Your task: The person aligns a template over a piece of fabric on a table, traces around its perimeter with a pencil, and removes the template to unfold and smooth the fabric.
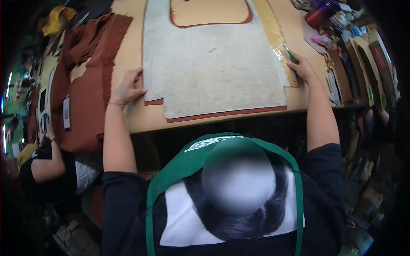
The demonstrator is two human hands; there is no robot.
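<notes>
A large pale grey sheet [222, 64] with a rounded cut-out at its far side lies flat on the table. Reddish-brown leather [230, 114] shows beneath it along the near edge and around the cut-out. My left hand [128, 86] rests at the sheet's left edge, thumb and fingers apart, thumb tip touching the edge. At the right edge, my right hand [302, 68] is closed around a slim green pen-like tool [291, 55], whose tip points away from me. Beside it runs a yellowish strip [273, 30] under shiny clear tape.
Rumpled reddish-brown leather [83, 98] hangs over the table's left part, with a small labelled strip [66, 112] on it. Cardboard pieces [365, 64] and a dark red-purple container [321, 13] stand at right. A co-worker's arm [50, 162] is at far left.
</notes>
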